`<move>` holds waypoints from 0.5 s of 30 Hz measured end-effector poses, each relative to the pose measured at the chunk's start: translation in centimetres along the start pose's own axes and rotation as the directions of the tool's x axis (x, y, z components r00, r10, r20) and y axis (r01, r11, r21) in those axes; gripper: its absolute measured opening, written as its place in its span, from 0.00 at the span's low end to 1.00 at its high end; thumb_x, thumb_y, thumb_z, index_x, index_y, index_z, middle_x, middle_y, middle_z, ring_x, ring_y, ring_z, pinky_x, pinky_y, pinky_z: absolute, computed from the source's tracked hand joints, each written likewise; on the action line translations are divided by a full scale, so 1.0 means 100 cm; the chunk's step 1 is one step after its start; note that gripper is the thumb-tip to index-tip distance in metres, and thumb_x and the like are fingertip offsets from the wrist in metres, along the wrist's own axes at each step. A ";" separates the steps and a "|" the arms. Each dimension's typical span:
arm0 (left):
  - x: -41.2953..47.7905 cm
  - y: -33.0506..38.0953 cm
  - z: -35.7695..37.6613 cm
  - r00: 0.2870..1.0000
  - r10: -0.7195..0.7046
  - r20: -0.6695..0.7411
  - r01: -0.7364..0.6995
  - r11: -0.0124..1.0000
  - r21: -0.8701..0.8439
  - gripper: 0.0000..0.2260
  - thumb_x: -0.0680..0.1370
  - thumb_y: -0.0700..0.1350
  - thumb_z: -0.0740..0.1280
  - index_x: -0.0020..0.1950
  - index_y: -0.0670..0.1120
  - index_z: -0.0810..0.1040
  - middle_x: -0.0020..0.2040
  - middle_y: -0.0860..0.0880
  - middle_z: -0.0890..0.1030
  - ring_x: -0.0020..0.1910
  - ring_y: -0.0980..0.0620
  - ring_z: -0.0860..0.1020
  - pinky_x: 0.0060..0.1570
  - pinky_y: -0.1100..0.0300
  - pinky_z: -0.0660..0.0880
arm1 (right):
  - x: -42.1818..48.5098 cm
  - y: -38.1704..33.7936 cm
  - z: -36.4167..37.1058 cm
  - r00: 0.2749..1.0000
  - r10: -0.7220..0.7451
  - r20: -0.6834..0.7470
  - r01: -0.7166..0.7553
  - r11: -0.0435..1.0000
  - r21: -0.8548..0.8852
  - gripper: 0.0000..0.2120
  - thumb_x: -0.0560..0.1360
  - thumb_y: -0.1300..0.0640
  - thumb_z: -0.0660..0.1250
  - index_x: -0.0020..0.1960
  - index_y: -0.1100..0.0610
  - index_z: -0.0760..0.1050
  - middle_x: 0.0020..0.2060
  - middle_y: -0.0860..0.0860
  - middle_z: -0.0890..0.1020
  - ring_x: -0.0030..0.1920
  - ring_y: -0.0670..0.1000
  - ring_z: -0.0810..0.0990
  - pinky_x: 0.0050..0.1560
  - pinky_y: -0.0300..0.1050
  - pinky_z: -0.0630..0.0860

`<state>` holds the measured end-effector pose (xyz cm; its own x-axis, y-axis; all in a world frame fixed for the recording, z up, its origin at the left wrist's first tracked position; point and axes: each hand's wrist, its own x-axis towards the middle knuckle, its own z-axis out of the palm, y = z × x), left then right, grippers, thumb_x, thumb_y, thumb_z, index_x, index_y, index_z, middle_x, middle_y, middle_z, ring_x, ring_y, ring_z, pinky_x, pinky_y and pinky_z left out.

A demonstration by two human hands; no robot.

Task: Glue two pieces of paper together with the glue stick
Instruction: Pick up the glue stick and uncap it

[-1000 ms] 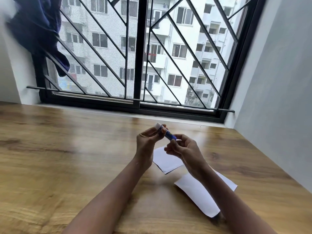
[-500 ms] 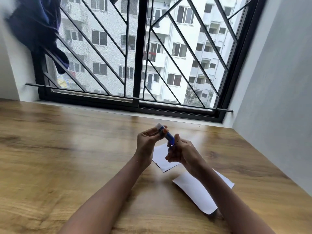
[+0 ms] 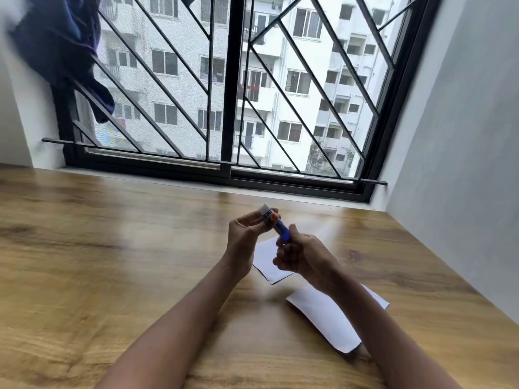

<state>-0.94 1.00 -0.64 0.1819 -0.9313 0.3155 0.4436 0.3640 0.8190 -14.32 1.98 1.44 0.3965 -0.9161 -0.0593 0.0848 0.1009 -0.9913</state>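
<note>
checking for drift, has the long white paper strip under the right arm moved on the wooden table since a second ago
No. The long white paper strip lies at the same angle beside the smaller white sheet on the wooden table; the slight shift is the camera's.

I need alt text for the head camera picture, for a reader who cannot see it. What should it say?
Two bare hands, left hand and right hand, hold a blue glue stick between them above a wooden table. Two white paper pieces lie apart on the table under the hands, with a barred window behind.
</note>
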 end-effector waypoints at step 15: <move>0.001 0.001 -0.001 0.999 0.020 -0.037 -0.019 0.999 0.029 0.03 0.70 0.37 0.70 0.41 0.41 0.83 0.37 0.51 0.84 0.41 0.56 0.81 0.53 0.60 0.72 | 0.001 -0.003 -0.001 0.999 -0.028 0.018 0.028 1.000 0.011 0.18 0.81 0.49 0.54 0.51 0.63 0.72 0.29 0.54 0.76 0.29 0.49 0.80 0.32 0.39 0.78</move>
<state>-0.81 0.98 -0.55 0.2234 -0.9228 0.3138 0.4145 0.3813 0.8263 -14.35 1.78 1.75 0.4106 -0.9113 -0.0297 0.1055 0.0798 -0.9912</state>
